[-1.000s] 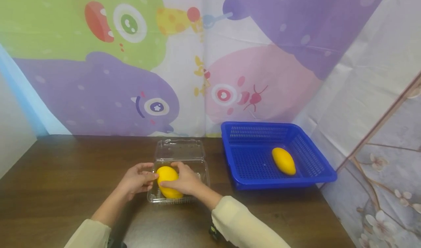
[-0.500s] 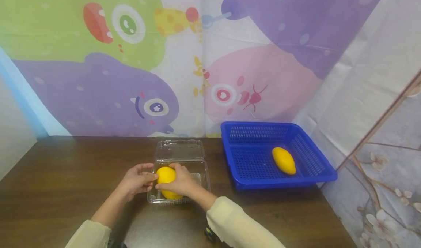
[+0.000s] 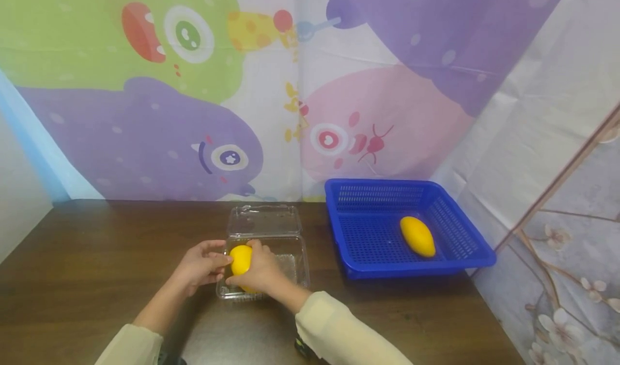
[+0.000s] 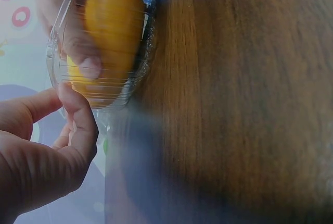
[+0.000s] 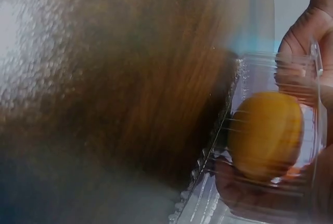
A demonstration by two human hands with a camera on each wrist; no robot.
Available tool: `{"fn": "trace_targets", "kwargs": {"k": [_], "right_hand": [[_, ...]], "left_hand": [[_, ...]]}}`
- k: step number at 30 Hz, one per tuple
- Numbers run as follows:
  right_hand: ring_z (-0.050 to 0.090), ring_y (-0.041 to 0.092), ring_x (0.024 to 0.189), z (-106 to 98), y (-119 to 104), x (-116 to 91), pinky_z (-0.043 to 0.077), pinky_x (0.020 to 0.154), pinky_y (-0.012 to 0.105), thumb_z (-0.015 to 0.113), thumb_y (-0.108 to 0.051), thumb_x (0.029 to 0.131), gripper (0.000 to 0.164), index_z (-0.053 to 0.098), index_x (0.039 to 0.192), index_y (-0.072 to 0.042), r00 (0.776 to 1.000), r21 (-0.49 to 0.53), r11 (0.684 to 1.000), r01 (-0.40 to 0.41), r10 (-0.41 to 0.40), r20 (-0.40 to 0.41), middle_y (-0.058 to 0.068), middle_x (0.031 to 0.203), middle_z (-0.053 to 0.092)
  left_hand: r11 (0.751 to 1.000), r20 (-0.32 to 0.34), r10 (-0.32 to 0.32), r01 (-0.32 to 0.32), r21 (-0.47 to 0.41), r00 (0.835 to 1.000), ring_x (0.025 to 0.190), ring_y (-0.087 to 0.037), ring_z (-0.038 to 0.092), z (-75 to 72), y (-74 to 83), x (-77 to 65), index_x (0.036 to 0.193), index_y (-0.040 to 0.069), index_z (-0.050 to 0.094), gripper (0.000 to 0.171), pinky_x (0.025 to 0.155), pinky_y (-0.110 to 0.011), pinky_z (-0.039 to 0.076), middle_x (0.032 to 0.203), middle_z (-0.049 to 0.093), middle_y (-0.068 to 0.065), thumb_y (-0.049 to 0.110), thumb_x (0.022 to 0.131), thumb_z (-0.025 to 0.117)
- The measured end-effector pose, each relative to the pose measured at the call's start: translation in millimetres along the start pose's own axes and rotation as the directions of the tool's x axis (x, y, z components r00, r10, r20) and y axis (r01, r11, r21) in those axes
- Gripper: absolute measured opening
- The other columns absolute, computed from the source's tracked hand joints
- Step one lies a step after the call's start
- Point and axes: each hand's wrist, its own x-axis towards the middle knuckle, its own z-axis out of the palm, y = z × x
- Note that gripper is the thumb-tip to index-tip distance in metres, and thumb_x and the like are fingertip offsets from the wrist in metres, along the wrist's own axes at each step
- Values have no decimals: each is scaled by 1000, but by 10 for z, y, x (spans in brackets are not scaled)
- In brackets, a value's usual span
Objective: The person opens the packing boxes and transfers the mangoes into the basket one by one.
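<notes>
A clear plastic clamshell box (image 3: 294,257) stands on the table with its lid (image 3: 265,220) folded back. Inside its left half is a yellow mango (image 3: 240,259), and more yellow shows under the right thumb. My right hand (image 3: 263,271) reaches into the box and grips the mango, thumb on the near side and fingers over the far side. At the left rim, my left hand (image 3: 201,265) pinches the box edge between thumb and forefinger. The left wrist view shows that pinch, with the mango (image 4: 115,23) seen through the ribbed wall.
A blue plastic basket (image 3: 339,246) stands right of the box, holding another mango (image 3: 417,237). Behind the brown wooden table (image 3: 121,246) hangs a cartoon-printed cloth (image 3: 271,171). A flowered panel (image 3: 571,279) borders the right side.
My right hand has shifted slightly left inside the box, with the mango moving left toward the wall. More of the box's right half shows. My left hand stays at the rim.
</notes>
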Motion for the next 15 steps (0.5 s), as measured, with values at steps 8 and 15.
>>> {"fn": "trace_targets", "kwargs": {"k": [8, 15], "right_hand": [[51, 16, 86, 55, -21, -4, 45, 67, 26, 86, -34, 59, 85, 40, 128, -13, 999, -68, 998, 12, -15, -37, 6, 102, 53], [52, 17, 87, 27, -11, -15, 46, 69, 28, 86, -27, 58, 84, 41, 127, -12, 999, -68, 998, 20, -22, -24, 7, 102, 54]], "left_hand": [[1000, 2, 2, -2, -16, 1000, 66, -12, 53, -5, 7, 1, 137, -3, 32, 60, 60, -21, 55, 91, 57, -6, 8, 87, 63], [1000, -1, 5, -5, -20, 1000, 66, -12, 54, 3, -5, -5, 138, -3, 31, 60, 60, -21, 54, 91, 58, -6, 8, 87, 62]]}}
